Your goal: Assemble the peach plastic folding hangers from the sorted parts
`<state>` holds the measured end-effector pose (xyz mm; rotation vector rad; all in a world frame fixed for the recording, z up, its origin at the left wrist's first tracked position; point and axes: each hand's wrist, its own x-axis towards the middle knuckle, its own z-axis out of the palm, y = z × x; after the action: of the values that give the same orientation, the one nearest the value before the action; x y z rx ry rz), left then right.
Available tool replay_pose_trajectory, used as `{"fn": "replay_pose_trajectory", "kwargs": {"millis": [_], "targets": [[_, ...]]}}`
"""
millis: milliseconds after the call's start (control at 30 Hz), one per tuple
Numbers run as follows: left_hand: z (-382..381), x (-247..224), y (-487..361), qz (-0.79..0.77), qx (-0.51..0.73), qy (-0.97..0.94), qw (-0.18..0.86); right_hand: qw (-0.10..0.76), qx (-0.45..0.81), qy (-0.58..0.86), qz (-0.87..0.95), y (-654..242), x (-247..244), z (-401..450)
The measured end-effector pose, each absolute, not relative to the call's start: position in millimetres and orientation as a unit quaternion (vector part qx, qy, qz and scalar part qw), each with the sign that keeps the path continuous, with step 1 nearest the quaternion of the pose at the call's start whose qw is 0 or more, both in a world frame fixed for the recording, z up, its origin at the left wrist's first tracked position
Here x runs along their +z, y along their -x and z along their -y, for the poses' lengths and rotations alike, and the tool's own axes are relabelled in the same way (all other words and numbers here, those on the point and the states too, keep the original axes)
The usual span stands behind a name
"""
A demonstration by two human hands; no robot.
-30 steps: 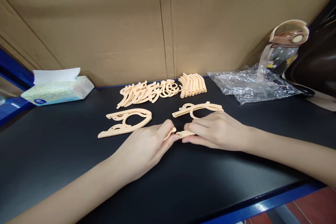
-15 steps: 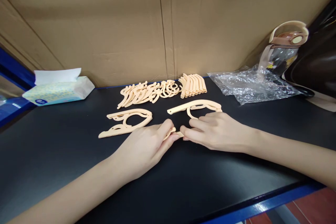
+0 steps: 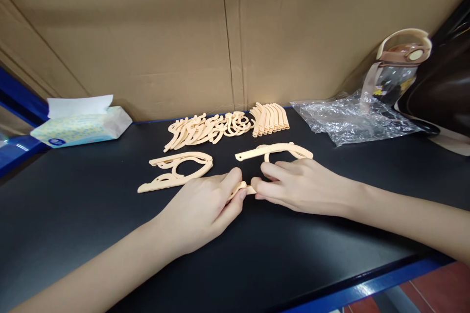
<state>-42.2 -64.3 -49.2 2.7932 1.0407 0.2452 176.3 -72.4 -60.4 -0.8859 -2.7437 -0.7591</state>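
My left hand (image 3: 209,205) is closed, thumb and forefinger pinching a small cream plastic hanger part (image 3: 239,187); most of it is hidden by the fingers. My right hand (image 3: 304,188) is closed around a cream folding hanger (image 3: 275,149). One long curved arm of this hanger sticks out beyond the knuckles, with a hole at its left end. Another of its ends (image 3: 250,190) reaches from the right fingertips to the part in my left hand; whether they are joined I cannot tell. Just left of my hands, a folded cream hanger (image 3: 156,187) lies on the black table (image 3: 235,264).
Behind my hands lie a heap of cream hooks and curved pieces (image 3: 191,132) and a stack of cream hanger arms (image 3: 270,117). A tissue pack (image 3: 82,127) sits at left. A clear plastic bag (image 3: 356,120) and a bottle (image 3: 396,78) are at right. Cardboard (image 3: 147,39) stands along the back.
The hanger in my right hand has turned slightly, its long arm tilting and shifting a little to the right. My right fingers have shifted slightly; my left hand stays nearly in place.
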Motion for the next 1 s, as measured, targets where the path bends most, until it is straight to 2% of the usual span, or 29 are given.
{"fn": "replay_pose_trajectory", "kwargs": {"millis": [433, 733, 1000], "targets": [[62.8, -54.4, 43.3, -0.383, 0.099, -0.915, 0.075, 0.134, -0.163, 0.295, 0.932, -179.3, -60.0, 61.9], [61.8, -56.8, 44.6, -0.381, 0.064, -0.922, 0.022, 0.142, -0.150, 0.302, 0.931, -181.0, -65.9, 59.6], [62.6, -53.6, 41.0, -0.389, 0.048, -0.920, 0.020, 0.168, -0.167, 0.267, 0.934, -177.6, -67.3, 61.2]]}}
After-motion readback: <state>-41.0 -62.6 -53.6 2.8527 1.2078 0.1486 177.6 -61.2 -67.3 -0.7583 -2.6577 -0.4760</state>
